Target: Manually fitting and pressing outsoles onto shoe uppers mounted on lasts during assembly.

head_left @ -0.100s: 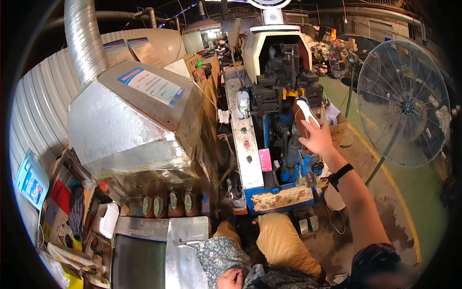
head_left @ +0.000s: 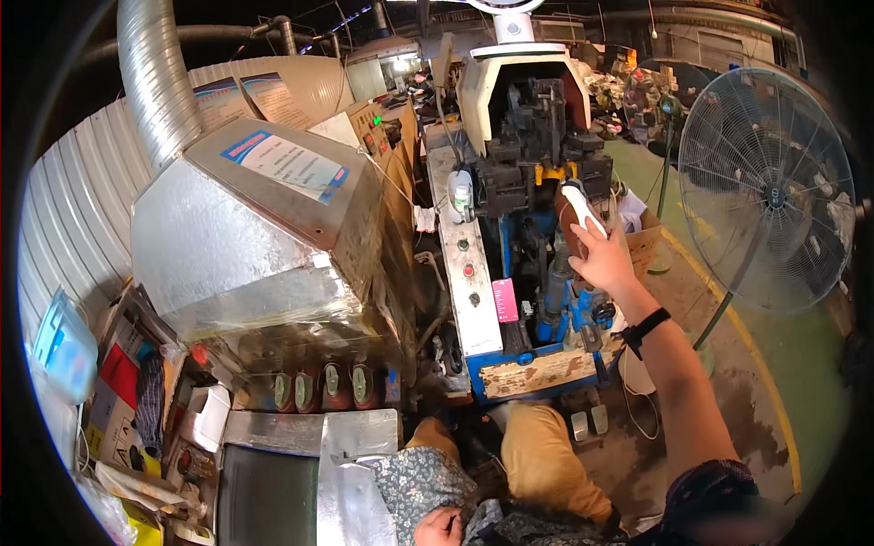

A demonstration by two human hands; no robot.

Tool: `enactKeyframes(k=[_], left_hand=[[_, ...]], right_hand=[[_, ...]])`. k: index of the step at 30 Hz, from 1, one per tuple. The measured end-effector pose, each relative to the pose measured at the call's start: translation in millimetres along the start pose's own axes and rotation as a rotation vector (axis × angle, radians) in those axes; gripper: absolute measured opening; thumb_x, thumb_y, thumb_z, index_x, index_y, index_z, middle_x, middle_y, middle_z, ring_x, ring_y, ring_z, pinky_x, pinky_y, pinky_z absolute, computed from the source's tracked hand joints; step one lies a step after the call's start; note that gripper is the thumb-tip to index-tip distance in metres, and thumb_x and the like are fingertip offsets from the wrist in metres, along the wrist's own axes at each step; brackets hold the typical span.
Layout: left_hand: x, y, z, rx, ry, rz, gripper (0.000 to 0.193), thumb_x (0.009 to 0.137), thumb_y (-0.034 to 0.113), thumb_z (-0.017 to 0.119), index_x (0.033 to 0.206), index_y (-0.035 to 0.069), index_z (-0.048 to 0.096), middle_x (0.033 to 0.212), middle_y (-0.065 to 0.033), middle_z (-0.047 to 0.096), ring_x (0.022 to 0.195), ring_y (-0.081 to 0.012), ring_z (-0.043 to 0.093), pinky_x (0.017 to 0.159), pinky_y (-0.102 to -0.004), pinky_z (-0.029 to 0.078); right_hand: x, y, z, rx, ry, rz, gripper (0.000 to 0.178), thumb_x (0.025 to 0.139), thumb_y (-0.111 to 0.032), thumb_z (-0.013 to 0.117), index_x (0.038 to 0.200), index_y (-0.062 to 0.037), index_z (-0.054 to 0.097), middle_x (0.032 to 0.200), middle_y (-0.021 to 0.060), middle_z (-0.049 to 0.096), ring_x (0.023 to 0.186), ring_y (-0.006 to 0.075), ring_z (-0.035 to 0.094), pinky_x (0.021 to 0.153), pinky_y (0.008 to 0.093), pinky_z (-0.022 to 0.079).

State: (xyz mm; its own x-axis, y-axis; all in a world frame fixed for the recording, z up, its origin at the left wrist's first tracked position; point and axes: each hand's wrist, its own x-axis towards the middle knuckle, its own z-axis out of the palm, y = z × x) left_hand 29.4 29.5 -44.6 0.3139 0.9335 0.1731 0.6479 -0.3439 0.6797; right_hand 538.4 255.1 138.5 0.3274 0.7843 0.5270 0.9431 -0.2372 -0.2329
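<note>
My right hand (head_left: 603, 259), with a dark band at the wrist, reaches forward to the front of a machine. Its fingers grip the near end of a brown shoe (head_left: 568, 217) whose long white underside (head_left: 584, 206) faces up. The shoe's far end lies just below the machine's dark clamp parts (head_left: 546, 136) and a yellow piece (head_left: 552, 173). Part of the shoe is hidden behind my fingers. Down in my lap, my left hand (head_left: 439, 527) rests on the flowered cloth (head_left: 423, 482) with fingers curled in; whatever they may hold is hidden.
A white control panel with buttons (head_left: 468, 270) runs along the machine's left side. Several brown shoes (head_left: 337, 389) stand under a metal hood (head_left: 241, 246) at left, behind a dark belt (head_left: 267, 496). Two pedals (head_left: 590, 421) sit below. A large fan (head_left: 774, 196) stands at right.
The view has shifted slightly. My right leg has moved a little to the right. My right hand stays on the shoe, and my left hand remains in my lap.
</note>
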Motion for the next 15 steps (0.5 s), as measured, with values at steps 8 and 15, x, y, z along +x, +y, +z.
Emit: enactKeyframes(k=[8, 15], left_hand=[[-0.3, 8.3, 3.2, -0.288, 0.070, -0.115, 0.018, 0.090, 0.016, 0.060, 0.099, 0.003, 0.069, 0.090, -0.0169, 0.069, 0.082, -0.0365, 0.066, 0.075, -0.0391, 0.052], [-29.8, -14.9, -62.4, -0.236, 0.119, -0.530, 0.023, 0.095, 0.022, 0.059, 0.105, 0.006, 0.070, 0.094, -0.0155, 0.071, 0.088, -0.0250, 0.070, 0.078, -0.0344, 0.054]], right_hand=[[14.8, -0.6, -4.1, 0.021, -0.028, -0.012, 0.066, 0.073, -0.031, 0.070, 0.136, -0.0272, 0.053, 0.150, 0.0041, 0.041, 0.122, 0.0570, 0.040, 0.102, 0.0538, 0.043], [61.4, -18.6, 21.3, 0.091, -0.099, -0.263, 0.058, 0.076, -0.014, 0.069, 0.132, -0.0145, 0.056, 0.129, 0.0158, 0.060, 0.118, 0.0330, 0.058, 0.099, 0.0406, 0.047]])
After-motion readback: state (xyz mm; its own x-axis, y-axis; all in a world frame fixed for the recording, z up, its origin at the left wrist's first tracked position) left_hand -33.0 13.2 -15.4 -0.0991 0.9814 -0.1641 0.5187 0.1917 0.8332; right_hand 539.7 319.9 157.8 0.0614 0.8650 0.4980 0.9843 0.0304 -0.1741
